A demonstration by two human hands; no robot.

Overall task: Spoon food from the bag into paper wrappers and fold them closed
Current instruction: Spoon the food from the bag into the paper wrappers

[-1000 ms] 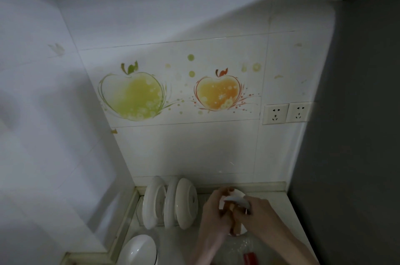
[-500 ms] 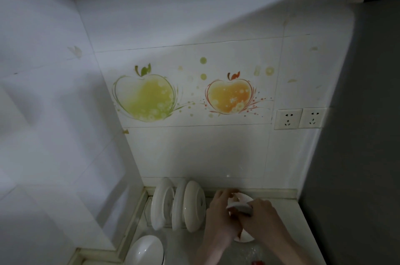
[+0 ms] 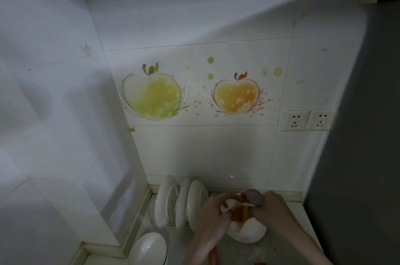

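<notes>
Head view: you are holding a wrapper [image 3: 229, 205] over a plate [image 3: 249, 233].
Left hand [image 3: 213, 212]: pinching its edge.
Right hand [image 3: 269, 208]: gripping a spoon [image 3: 253, 196].
Risk: filling [image 3: 241, 215] is slipping out if you are loosening the pinch.

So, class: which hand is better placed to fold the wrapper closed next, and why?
Probably the right hand: its fingers sit at the open top of the paper wrapper, while the left hand grips the wrapper's side, steadying it.

white plates [image 3: 184, 204], green and orange apple tile [image 3: 194, 93]

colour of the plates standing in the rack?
White, plain; the plates show in the head view, the only one.
</notes>
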